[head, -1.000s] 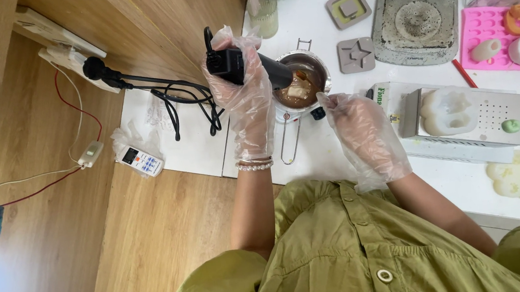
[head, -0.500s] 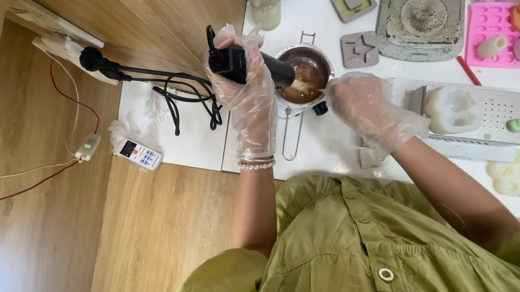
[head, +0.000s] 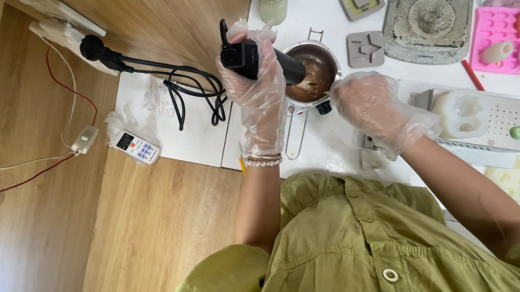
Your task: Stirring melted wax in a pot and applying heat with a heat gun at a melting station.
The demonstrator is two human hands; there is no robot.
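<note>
Two gloved hands on the job: left hand (head: 259, 94) clamped around the black immersion blender (head: 262, 63), its shaft angled down into the small steel pot (head: 311, 73) on the white table (head: 328, 151). Right hand (head: 372, 110) is curled against the pot's near rim, apparently steadying it; can't tell if it actually grips. Brown mix in the pot looks partly blended, a pale streak on the surface, so my read: mixing underway, moulds not yet filled from it. Around: grey star mould (head: 366, 49), pink silicone mould (head: 509, 39), white mould on a metal box (head: 462, 112). Blender cord (head: 193, 95) loops beside the left hand, snag risk.
</note>
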